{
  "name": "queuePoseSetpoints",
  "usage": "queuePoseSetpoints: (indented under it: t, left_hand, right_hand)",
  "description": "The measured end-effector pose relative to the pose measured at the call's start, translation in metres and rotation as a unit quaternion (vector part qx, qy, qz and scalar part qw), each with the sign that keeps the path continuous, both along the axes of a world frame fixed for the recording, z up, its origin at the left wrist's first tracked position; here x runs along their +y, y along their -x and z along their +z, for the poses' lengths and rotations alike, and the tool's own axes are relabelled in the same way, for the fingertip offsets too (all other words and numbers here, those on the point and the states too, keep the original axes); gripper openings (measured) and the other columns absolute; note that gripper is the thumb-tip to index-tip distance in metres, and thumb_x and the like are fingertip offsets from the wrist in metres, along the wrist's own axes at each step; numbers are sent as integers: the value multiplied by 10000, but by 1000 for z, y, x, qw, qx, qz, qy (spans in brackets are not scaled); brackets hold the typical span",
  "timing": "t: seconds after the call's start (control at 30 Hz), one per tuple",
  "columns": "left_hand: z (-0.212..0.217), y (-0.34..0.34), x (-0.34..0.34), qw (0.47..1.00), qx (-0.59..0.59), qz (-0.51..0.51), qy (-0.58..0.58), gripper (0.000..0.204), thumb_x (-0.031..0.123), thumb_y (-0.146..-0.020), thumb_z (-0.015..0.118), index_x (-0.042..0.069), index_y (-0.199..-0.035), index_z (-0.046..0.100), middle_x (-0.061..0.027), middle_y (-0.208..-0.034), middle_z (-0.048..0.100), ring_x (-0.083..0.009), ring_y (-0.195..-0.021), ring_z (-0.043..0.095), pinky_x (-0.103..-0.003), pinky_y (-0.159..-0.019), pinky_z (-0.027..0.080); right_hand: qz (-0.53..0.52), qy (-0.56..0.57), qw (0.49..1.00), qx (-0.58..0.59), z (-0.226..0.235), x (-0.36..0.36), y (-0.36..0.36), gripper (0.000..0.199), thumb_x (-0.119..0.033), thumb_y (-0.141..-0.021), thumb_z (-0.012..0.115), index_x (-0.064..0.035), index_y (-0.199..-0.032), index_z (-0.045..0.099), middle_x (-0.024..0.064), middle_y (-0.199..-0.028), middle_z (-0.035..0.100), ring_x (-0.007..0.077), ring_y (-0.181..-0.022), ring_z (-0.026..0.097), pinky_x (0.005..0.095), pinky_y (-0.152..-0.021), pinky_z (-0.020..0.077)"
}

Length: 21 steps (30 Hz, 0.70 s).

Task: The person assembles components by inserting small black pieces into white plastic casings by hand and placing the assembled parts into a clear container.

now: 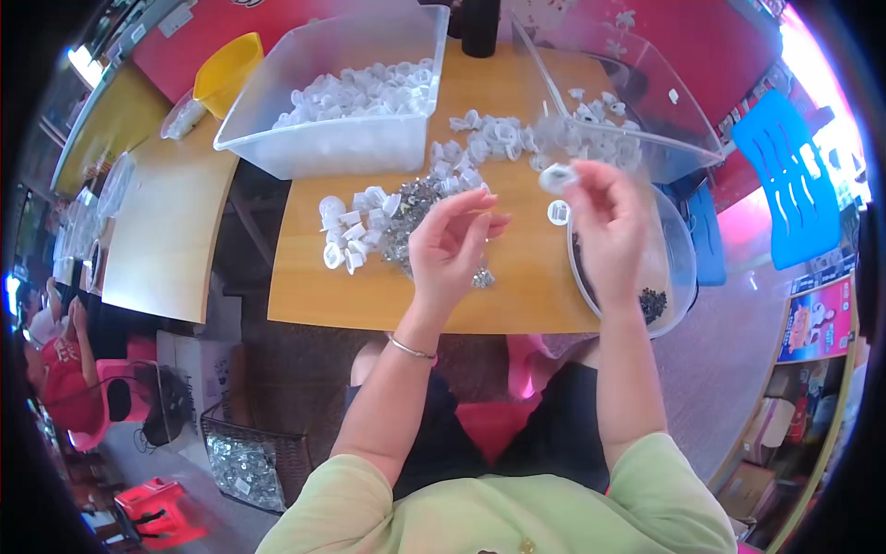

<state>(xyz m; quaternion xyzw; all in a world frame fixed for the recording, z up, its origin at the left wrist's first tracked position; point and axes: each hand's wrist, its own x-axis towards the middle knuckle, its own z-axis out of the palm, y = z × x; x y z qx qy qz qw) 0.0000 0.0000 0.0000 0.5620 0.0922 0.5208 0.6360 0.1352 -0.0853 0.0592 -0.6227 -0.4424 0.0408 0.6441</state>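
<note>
My right hand (609, 217) pinches a small white plastic cap (556, 178) between thumb and fingers, above the right part of the table. To its left, my left hand (449, 242) is half curled, thumb and fingers apart, with nothing visible between them. Beside and partly behind the left hand lies a heap of small shiny metal parts (403, 226). A cluster of white caps (353, 226) sits left of that heap, and more loose caps (498, 137) spread farther back. One single cap (558, 212) shows just below the held one.
A large translucent bin (323, 148) of white caps stands at the back left. At the back right is a clear bin (678, 152) with some caps. A clear tub (681, 268) holding small black parts (652, 305) sits at the table's right edge. A blue chair (789, 180) stands right.
</note>
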Motion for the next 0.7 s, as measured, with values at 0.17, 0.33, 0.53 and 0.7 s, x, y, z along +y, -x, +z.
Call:
queuePoseSetpoints:
  t: [0.17, 0.33, 0.53, 0.7]
  left_hand:
    - [3, 9, 2, 999, 5, 39, -37, 213, -62, -854, 503, -25, -1061, 540, -97, -920, 604, -169, -826, 637, -256, -711, 538]
    - [3, 20, 11, 997, 3, 62, -41, 200, -51, -857, 508, -23, -1051, 546, -80, -872, 609, -147, -793, 636, -238, -687, 531]
    - [2, 22, 20, 994, 45, 98, -17, 206, -30, -847, 533, 8, -1047, 556, -32, -818, 595, -95, -725, 607, -213, -661, 509]
    - [-3, 18, 19, 993, 86, 79, -28, 216, -20, -825, 564, 15, -1038, 570, -32, -828, 596, -85, -717, 599, -209, -633, 497]
  right_hand:
    - [-89, 18, 990, -104, 38, 16, -59, 171, -44, -815, 611, -22, -983, 596, 11, -791, 626, 53, -674, 547, 201, -624, 450]
    - [-172, 70, 959, -214, 65, 30, -86, 154, -107, -808, 620, -28, -940, 609, 55, -785, 647, 110, -656, 595, 238, -616, 462]
    - [-71, 241, 946, -207, 34, -8, -57, 111, -106, -795, 607, -21, -866, 613, 102, -719, 636, 167, -660, 621, 275, -634, 480]
    - [52, 278, 887, -366, -13, 20, -44, 84, -113, -766, 612, -31, -780, 616, 129, -709, 626, 279, -712, 627, 361, -718, 470]
